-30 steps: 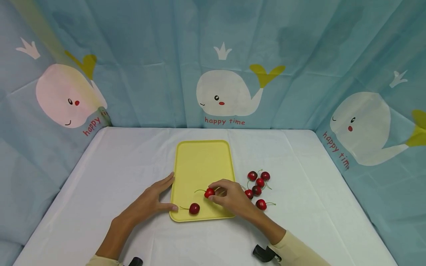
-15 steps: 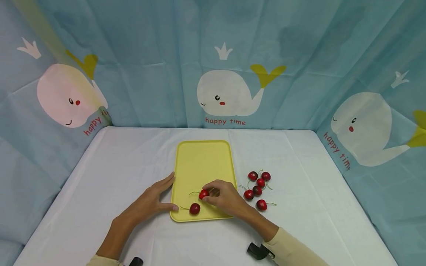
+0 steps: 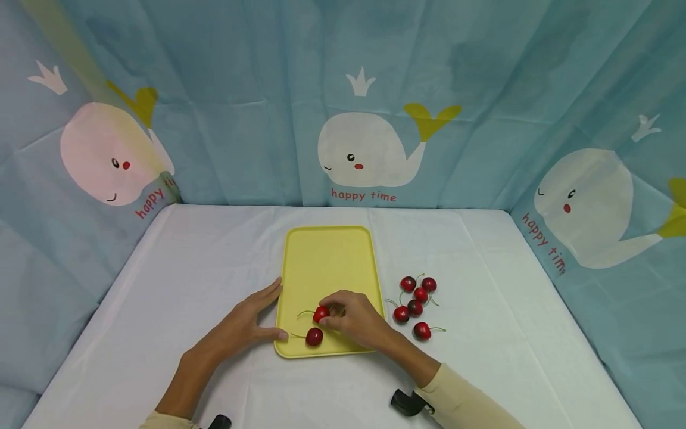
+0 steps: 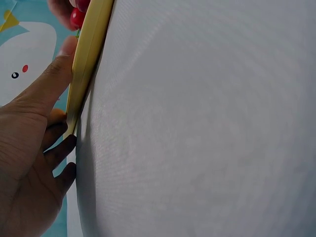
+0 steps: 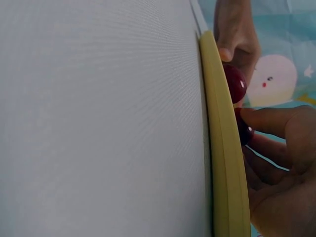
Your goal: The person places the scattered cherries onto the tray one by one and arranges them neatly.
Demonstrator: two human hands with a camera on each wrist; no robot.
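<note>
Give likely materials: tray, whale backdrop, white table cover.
Yellow tray: probably molded plastic, satin; uniform color, rounded rim.
Whale backdrop: thin fabric or plastic sheet, unclear which; mostly matte, creased.
White table cover: likely cloth, matte; fine texture, faint folds.

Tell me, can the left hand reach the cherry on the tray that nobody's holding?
Probably yes: the left hand touches the yellow tray, the loose cherry lies close to its thumb, and only the cherry's stem shows between them.

Blue cloth walls [image 3: 257, 149] on three sides, printed white whales [image 3: 370, 146] (red "happy time" lettering [image 3: 363, 195] under middle one), yellow tails [image 3: 427, 126], white-covered table [image 3: 509, 310], yellowish streak [image 3: 75, 53] upper left
</note>
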